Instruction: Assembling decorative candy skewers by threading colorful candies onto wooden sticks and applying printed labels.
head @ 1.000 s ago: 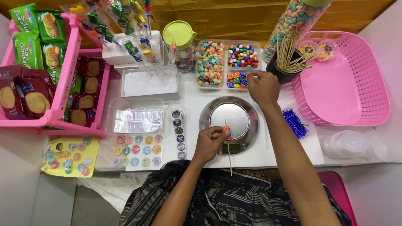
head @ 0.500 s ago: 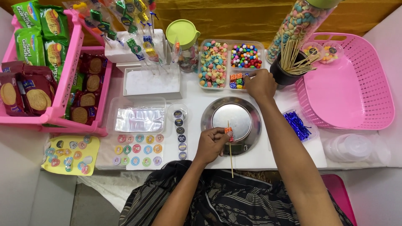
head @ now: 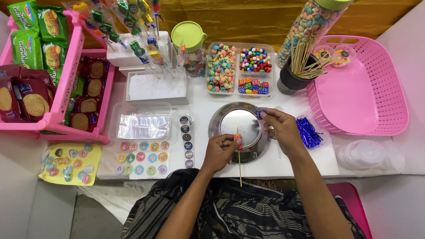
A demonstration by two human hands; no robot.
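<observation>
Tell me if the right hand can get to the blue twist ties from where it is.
Probably yes: the right hand hovers over the scale, and the blue twist ties lie just beside it with nothing between.

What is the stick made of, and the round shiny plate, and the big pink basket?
The stick looks like pale, matte wood or bamboo, thin and straight. The round plate seems to be metal, since it is silvery and reflects light. The pink basket looks like plastic, glossy with moulded holes.

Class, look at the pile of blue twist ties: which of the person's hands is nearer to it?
Right. The right hand sits just beside the blue twist ties, over the scale's edge. The left hand is farther off, across the scale, holding a skewer.
</observation>
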